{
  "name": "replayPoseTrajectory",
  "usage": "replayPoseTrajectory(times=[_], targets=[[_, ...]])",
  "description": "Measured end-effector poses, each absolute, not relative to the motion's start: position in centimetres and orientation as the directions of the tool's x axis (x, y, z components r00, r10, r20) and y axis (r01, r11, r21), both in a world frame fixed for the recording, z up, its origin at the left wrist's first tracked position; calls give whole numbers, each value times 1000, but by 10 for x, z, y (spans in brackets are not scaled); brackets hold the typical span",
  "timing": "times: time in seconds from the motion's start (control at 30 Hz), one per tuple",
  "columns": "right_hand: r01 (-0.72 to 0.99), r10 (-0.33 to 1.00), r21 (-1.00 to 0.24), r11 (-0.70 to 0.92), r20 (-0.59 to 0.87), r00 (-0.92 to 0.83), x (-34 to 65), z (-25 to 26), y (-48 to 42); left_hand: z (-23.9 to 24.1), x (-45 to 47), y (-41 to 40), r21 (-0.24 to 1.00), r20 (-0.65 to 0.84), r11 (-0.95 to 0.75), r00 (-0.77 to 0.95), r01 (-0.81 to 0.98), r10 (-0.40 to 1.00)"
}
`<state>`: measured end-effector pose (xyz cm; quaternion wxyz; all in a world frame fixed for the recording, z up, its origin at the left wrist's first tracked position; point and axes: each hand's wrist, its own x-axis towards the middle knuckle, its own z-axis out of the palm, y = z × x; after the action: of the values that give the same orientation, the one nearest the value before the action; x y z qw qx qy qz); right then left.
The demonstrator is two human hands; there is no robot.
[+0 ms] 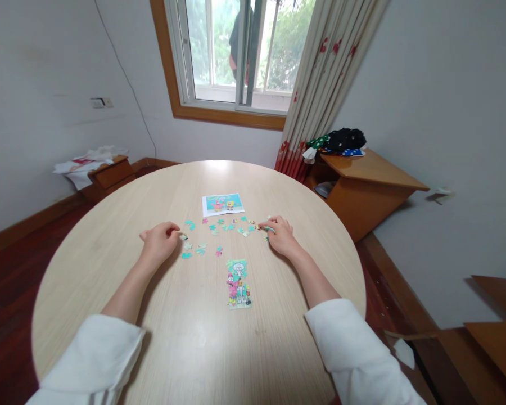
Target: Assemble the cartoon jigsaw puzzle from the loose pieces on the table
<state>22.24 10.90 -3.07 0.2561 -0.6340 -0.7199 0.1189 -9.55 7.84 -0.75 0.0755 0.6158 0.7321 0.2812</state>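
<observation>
A joined block of jigsaw puzzle (238,284), with a pale cartoon figure and a pink one, lies on the table between my forearms. Beyond it, loose puzzle pieces (213,228) in teal, pink and pale green are scattered in a band. My left hand (162,241) is at the left end of this band, its fingers curled into a pinch beside a small piece (184,237); whether they grip anything is hidden. At the right end, my right hand (280,234) rests with fingers reaching out, touching or right beside several small pieces (256,226).
The round wooden table (185,349) carries a printed picture sheet (223,205) behind the pieces. Past its right edge stands a wooden cabinet (375,169) with dark cloth (348,139) on top. A person (238,42) is outside the window.
</observation>
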Motion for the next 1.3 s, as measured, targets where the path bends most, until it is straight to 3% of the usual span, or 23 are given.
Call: replayPoseTrajectory(times=[0.43, 0.7, 0.8, 0.97, 1.3], targets=[[883, 984, -447, 146, 156, -83, 221, -28, 106, -14, -102, 82, 512, 273, 116, -290, 851, 917], [854, 973, -483, 193, 207, -103, 222, -28, 109, -8, -110, 82, 545, 252, 176, -361, 820, 898], [849, 973, -492, 194, 209, -101, 222, -28, 109, -6, -116, 83, 643, 208, 187, -405, 742, 890], [852, 975, -487, 191, 191, -110, 223, -30, 110, -4, -124, 84, 882, 141, 124, -506, 454, 851], [861, 977, -473, 189, 176, -118, 223, -31, 111, -2, -131, 86, 972, 189, -42, -663, 231, 725]])
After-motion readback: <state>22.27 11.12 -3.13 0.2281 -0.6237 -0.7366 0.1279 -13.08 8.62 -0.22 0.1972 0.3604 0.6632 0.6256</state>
